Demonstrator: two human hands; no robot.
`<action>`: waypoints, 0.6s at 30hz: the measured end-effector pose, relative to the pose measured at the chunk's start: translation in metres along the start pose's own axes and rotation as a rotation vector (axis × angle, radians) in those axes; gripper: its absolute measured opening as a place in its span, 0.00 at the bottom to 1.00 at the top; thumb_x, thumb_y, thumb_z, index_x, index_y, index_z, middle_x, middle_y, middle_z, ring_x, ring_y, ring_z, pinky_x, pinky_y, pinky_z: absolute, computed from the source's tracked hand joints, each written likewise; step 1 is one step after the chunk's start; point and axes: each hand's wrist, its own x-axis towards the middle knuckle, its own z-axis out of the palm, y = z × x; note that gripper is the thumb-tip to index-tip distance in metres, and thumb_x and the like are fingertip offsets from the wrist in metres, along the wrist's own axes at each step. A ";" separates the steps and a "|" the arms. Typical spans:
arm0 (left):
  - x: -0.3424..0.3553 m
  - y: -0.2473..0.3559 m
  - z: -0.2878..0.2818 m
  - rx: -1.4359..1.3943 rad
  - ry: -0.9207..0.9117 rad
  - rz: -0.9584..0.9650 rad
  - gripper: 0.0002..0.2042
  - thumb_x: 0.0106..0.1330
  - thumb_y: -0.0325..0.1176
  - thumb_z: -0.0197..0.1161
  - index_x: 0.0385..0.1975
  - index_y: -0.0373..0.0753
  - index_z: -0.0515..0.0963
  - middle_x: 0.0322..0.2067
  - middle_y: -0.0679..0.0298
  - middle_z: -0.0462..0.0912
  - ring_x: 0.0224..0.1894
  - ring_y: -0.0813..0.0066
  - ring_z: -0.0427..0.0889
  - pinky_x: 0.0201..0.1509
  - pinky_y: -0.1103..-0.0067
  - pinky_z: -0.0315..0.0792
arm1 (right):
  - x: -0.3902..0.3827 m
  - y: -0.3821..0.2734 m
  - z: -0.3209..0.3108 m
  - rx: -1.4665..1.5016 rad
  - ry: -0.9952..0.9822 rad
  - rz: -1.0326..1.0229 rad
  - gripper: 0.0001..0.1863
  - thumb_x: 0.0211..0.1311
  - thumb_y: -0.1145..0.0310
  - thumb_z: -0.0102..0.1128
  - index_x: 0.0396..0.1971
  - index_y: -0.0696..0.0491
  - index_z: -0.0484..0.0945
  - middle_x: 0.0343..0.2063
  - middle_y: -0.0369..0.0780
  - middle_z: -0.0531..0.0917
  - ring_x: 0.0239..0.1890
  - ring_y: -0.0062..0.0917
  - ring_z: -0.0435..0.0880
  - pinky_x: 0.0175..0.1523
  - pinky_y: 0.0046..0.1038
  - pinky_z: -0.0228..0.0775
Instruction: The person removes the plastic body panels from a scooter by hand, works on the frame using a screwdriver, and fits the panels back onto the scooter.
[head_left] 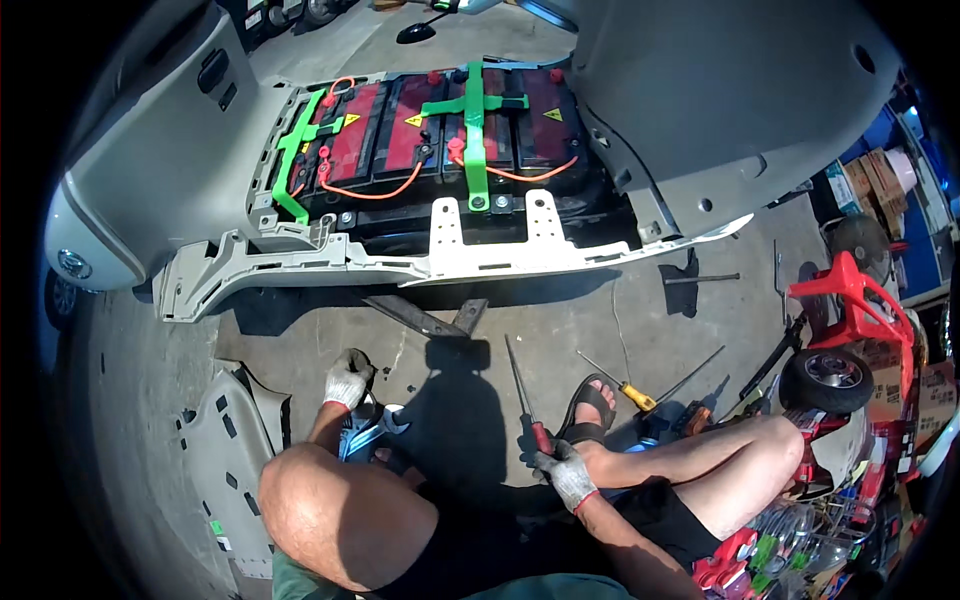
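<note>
My right hand (567,475), in a pale work glove, is closed round the red handle of a long screwdriver (528,395), whose shaft points up and away from me. My left hand (348,378), also gloved, is low over the floor with its fingers curled; what they hold, if anything, is hidden. Just below it lie wrenches (372,432) beside my foot. In front of me, several black and red batteries (400,125) sit in a vehicle's floor bay. A green cross-shaped bracket (476,130) and another green bracket (290,165) lie over them, and orange cables (370,194) link them.
A pale plastic frame (380,268) edges the bay nearest me. A grey panel (232,450) lies at left. A yellow-handled screwdriver (636,396) is by my right foot. At right are a red plastic stand (850,300), a small wheel (826,380) and clutter.
</note>
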 end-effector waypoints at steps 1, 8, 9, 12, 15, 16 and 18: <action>-0.001 0.003 -0.002 0.001 0.001 0.006 0.11 0.56 0.36 0.67 0.34 0.38 0.79 0.29 0.55 0.83 0.33 0.61 0.83 0.39 0.70 0.76 | -0.001 -0.002 0.000 0.009 -0.020 -0.005 0.16 0.60 0.70 0.66 0.48 0.53 0.77 0.29 0.32 0.83 0.21 0.15 0.76 0.26 0.19 0.66; -0.017 0.017 -0.055 -0.299 -0.011 -0.012 0.06 0.62 0.27 0.63 0.38 0.37 0.80 0.31 0.63 0.84 0.34 0.73 0.80 0.41 0.76 0.75 | -0.009 -0.012 0.002 -0.062 0.011 -0.078 0.16 0.61 0.68 0.66 0.48 0.54 0.77 0.28 0.33 0.83 0.22 0.16 0.76 0.26 0.20 0.65; -0.020 0.015 -0.070 -0.337 0.019 -0.044 0.07 0.62 0.28 0.63 0.38 0.36 0.80 0.31 0.64 0.84 0.34 0.74 0.80 0.40 0.77 0.75 | -0.014 -0.017 0.005 -0.028 0.021 -0.022 0.17 0.61 0.68 0.65 0.49 0.55 0.77 0.29 0.34 0.83 0.24 0.17 0.77 0.27 0.21 0.66; -0.019 0.044 -0.105 -0.444 0.016 -0.073 0.06 0.64 0.30 0.62 0.38 0.37 0.80 0.29 0.68 0.81 0.30 0.82 0.76 0.34 0.81 0.71 | -0.008 -0.010 -0.007 -0.008 -0.017 -0.185 0.19 0.61 0.70 0.64 0.52 0.57 0.76 0.34 0.36 0.82 0.31 0.19 0.78 0.33 0.22 0.71; -0.019 0.085 -0.149 -0.498 0.072 0.026 0.04 0.66 0.30 0.61 0.37 0.40 0.77 0.29 0.71 0.77 0.30 0.84 0.73 0.35 0.84 0.68 | -0.008 -0.010 -0.002 0.146 -0.016 -0.156 0.21 0.61 0.72 0.64 0.55 0.57 0.75 0.37 0.34 0.82 0.33 0.18 0.78 0.36 0.21 0.72; -0.022 0.103 -0.166 -0.510 0.097 0.016 0.05 0.67 0.32 0.61 0.39 0.40 0.78 0.30 0.72 0.77 0.31 0.84 0.73 0.36 0.84 0.69 | -0.011 -0.013 0.004 0.121 0.002 -0.209 0.19 0.62 0.70 0.63 0.53 0.57 0.75 0.34 0.35 0.81 0.30 0.19 0.79 0.33 0.21 0.71; -0.023 0.148 -0.183 -0.430 0.185 0.118 0.06 0.67 0.32 0.62 0.39 0.40 0.78 0.30 0.73 0.77 0.30 0.85 0.72 0.35 0.84 0.68 | -0.002 -0.008 0.001 0.125 0.045 -0.279 0.18 0.62 0.69 0.62 0.51 0.58 0.75 0.31 0.35 0.81 0.27 0.19 0.79 0.30 0.21 0.70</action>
